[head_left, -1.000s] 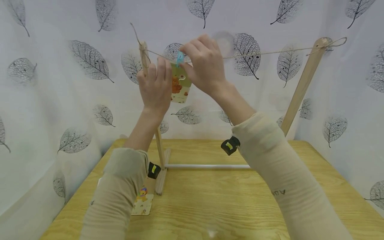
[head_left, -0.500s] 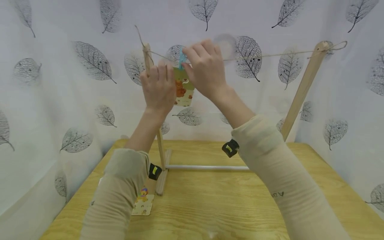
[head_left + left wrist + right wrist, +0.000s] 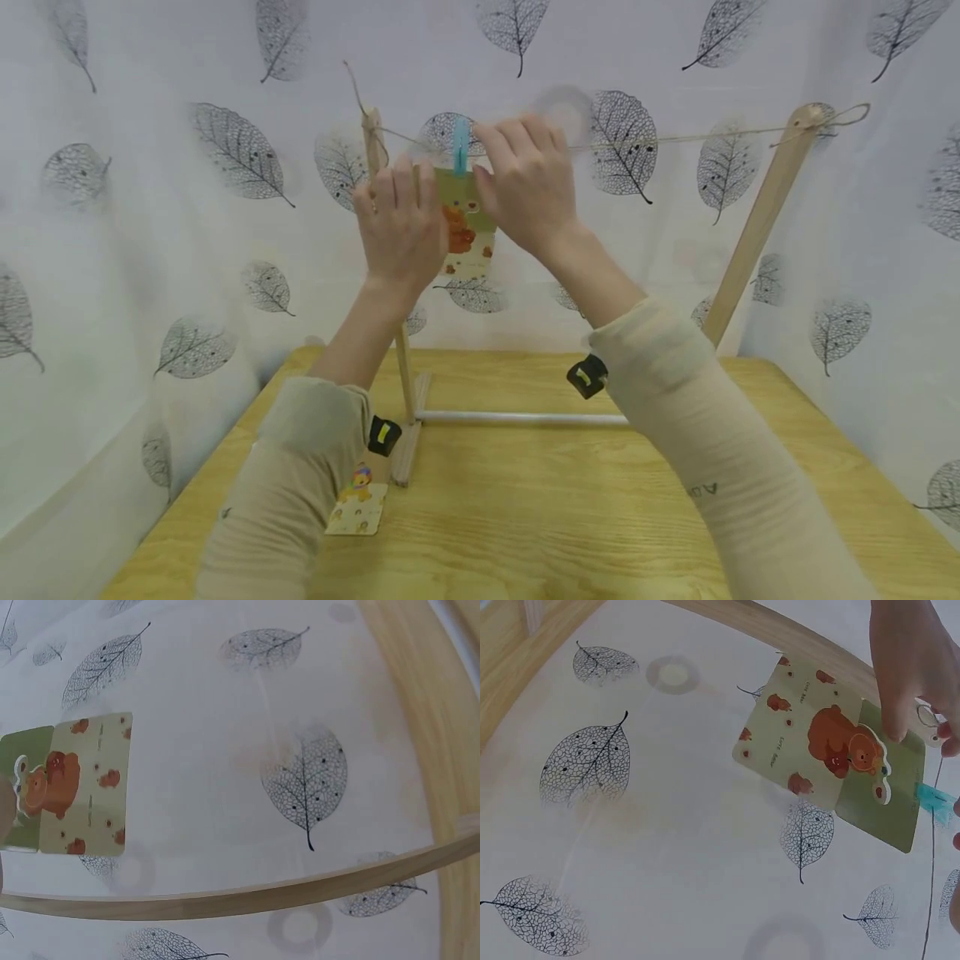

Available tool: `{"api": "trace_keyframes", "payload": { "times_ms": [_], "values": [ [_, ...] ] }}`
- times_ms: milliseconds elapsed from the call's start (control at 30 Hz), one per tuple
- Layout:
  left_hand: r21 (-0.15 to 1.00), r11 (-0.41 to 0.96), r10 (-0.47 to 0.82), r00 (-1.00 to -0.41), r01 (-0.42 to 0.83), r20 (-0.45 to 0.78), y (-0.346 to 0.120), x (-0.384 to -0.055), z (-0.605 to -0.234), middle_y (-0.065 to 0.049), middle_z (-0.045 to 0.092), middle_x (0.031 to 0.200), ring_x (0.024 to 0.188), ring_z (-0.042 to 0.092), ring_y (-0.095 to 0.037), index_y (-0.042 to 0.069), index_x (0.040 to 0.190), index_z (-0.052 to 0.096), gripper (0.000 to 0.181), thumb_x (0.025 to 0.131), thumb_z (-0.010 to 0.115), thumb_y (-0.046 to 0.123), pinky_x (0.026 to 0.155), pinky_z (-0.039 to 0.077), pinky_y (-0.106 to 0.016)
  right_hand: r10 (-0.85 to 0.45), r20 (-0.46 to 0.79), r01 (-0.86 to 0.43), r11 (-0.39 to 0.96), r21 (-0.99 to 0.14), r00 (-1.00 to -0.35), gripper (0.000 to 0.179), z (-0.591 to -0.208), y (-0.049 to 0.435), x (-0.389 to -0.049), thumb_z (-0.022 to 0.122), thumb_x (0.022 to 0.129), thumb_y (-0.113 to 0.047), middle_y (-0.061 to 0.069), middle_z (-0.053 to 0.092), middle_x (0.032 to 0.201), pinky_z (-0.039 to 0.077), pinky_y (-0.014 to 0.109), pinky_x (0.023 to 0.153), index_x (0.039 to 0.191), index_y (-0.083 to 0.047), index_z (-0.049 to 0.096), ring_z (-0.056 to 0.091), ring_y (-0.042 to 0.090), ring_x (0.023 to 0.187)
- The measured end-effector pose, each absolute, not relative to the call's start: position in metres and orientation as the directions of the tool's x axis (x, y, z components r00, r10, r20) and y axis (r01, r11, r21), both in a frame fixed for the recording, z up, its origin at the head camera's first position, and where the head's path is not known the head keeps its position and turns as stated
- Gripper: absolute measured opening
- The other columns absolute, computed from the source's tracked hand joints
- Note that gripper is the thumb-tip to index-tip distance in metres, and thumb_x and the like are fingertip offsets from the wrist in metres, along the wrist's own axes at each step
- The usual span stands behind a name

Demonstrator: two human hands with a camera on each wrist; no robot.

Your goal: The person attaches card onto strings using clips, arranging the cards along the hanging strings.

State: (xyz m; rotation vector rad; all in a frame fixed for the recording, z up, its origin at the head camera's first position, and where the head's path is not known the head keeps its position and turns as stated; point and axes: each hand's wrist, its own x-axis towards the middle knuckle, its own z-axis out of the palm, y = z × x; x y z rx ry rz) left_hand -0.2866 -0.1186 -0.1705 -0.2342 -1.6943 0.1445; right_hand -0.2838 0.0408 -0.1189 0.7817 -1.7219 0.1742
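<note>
A light-blue clothespin (image 3: 461, 146) stands upright on the twine (image 3: 675, 137), clipped over the top of a green-and-cream card (image 3: 468, 242) printed with brown bears. The card hangs between my hands. My left hand (image 3: 401, 225) is at the card's left edge, fingers curled at twine height; in the right wrist view its thumb (image 3: 894, 724) overlaps the card's edge. My right hand (image 3: 528, 183) is just right of the clothespin, its loosely bent fingertips slightly apart from it. The left wrist view shows the card (image 3: 82, 784) with a bit of thumb over its side.
Twine runs between a left wooden post (image 3: 372, 137) and a right wooden post (image 3: 761, 225), joined low by a white bar (image 3: 525, 418). Another bear card (image 3: 356, 508) lies on the wooden table (image 3: 540, 517) by my left sleeve. A leaf-print curtain (image 3: 187, 250) hangs behind.
My right fingers have come off the clothespin, moving slightly right. The clothespin now stands straighter, and the card hangs a little lower and farther right. My left hand stays by the card's edge.
</note>
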Motion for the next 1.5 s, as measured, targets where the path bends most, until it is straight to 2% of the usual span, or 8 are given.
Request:
{"api": "trace_keyframes", "payload": {
  "times_ms": [100,233,400,567,733,1100,1300,1500],
  "values": [
    [-0.236,0.969,0.243,-0.132,0.073,0.961,-0.118,-0.285,-0.172,-0.016,0.048,0.112,0.092,0.039,-0.028,0.002,0.117,0.045,0.031,0.091,0.037,0.016,0.076,0.03,-0.042,-0.41,0.912,-0.581,0.747,0.324,-0.019,0.023,-0.123,0.046,-0.288,0.055,0.087,-0.012,0.014,0.063,0.097,0.036,0.041,0.08,0.105,0.001,0.063,0.05,0.031,0.093],
    [-0.246,0.966,0.254,-0.11,0.079,0.961,-0.119,-0.285,-0.174,-0.016,0.049,0.11,0.092,0.04,-0.029,0.002,0.112,0.047,0.028,0.091,0.037,0.018,0.076,0.031,-0.042,-0.422,0.901,-0.576,0.715,0.397,0.097,0.018,-0.132,0.052,-0.292,0.056,0.087,-0.011,0.013,0.061,0.091,0.035,0.042,0.074,0.098,0.0,0.062,0.049,0.031,0.086],
    [-0.279,0.955,0.286,-0.07,0.099,0.956,-0.121,-0.284,-0.179,-0.015,0.051,0.102,0.088,0.041,-0.029,0.001,0.104,0.049,0.024,0.09,0.038,0.018,0.076,0.032,-0.042,-0.45,0.878,-0.546,0.701,0.46,0.162,0.016,-0.143,0.059,-0.295,0.06,0.084,-0.013,0.013,0.059,0.09,0.034,0.042,0.071,0.093,0.0,0.061,0.049,0.031,0.085],
    [-0.322,0.938,0.326,-0.014,0.127,0.945,-0.123,-0.281,-0.184,-0.014,0.051,0.093,0.084,0.042,-0.029,0.001,0.095,0.05,0.02,0.087,0.046,0.02,0.074,0.032,-0.043,-0.459,0.87,-0.514,0.709,0.482,0.182,0.016,-0.152,0.066,-0.295,0.062,0.083,-0.015,0.012,0.057,0.09,0.034,0.041,0.071,0.092,-0.002,0.06,0.049,0.03,0.084],
    [-0.355,0.926,0.36,-0.018,0.133,0.933,-0.127,-0.276,-0.189,-0.013,0.051,0.092,0.085,0.043,-0.028,0.003,0.092,0.05,0.023,0.084,0.055,0.024,0.075,0.032,-0.043,-0.465,0.866,-0.52,0.702,0.486,0.182,0.019,-0.161,0.074,-0.295,0.064,0.08,-0.015,0.012,0.056,0.089,0.036,0.042,0.071,0.094,-0.002,0.06,0.049,0.031,0.084],
    [-0.445,0.859,0.454,0.024,0.255,0.891,-0.156,-0.267,-0.209,-0.014,0.053,0.071,0.071,0.049,-0.03,0.001,0.071,0.05,0.019,0.079,0.057,0.017,0.068,0.037,-0.043,-0.465,0.873,-0.601,0.66,0.451,0.144,0.015,-0.191,0.097,-0.29,0.058,0.081,-0.015,0.013,0.055,0.082,0.036,0.044,0.069,0.083,-0.001,0.053,0.049,0.034,0.081],
    [-0.478,0.801,0.514,-0.004,0.36,0.858,-0.176,-0.263,-0.219,-0.014,0.053,0.063,0.059,0.048,-0.031,0.001,0.065,0.049,0.021,0.079,0.054,0.016,0.056,0.036,-0.041,-0.492,0.861,-0.631,0.628,0.456,0.132,0.016,-0.206,0.107,-0.286,0.057,0.08,-0.016,0.012,0.055,0.081,0.037,0.045,0.068,0.081,-0.001,0.054,0.05,0.034,0.079],
    [-0.524,0.747,0.598,-0.068,0.409,0.799,-0.196,-0.258,-0.231,-0.013,0.054,0.065,0.057,0.049,-0.03,0.0,0.068,0.051,0.02,0.08,0.055,0.016,0.054,0.037,-0.039,-0.528,0.839,-0.648,0.594,0.477,0.133,0.018,-0.223,0.121,-0.277,0.054,0.082,-0.017,0.014,0.057,0.083,0.038,0.045,0.068,0.086,0.0,0.057,0.052,0.034,0.079]
  ]
}}
